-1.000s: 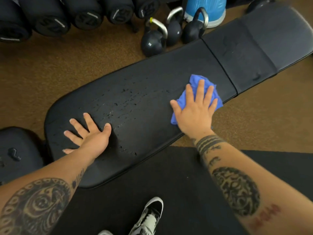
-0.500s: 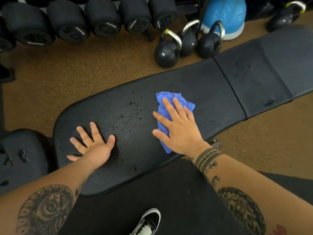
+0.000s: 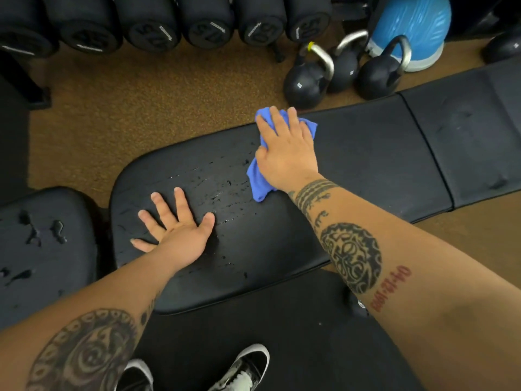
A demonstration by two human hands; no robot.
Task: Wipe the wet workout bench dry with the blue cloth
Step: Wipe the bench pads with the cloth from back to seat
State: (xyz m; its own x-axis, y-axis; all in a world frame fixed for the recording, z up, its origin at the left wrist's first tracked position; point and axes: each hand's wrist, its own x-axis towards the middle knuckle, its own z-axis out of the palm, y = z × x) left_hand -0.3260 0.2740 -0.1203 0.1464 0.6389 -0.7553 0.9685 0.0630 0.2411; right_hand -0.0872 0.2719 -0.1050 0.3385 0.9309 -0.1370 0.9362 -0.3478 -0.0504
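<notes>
Your surface, the black padded bench, runs its long axis from lower left of the frame up to the right edge, with a seam crossing it at right of centre. Your right hand lies flat on the blue cloth, fingers pressing it down rather than closed round it. The cloth sits at the far edge of the pad, upper centre; its long axis runs from that edge down toward you, a crumpled tail showing below the wrist. Your left hand is spread open, palm down on the pad at lower left, gripping nothing.

Water droplets lie between the two hands and just left of the cloth. The pad to the right of the cloth shows dry and clear up to the seam. Beyond the far edge, three kettlebells stand near the bench on the brown floor. A second pad at far left carries pooled water.
</notes>
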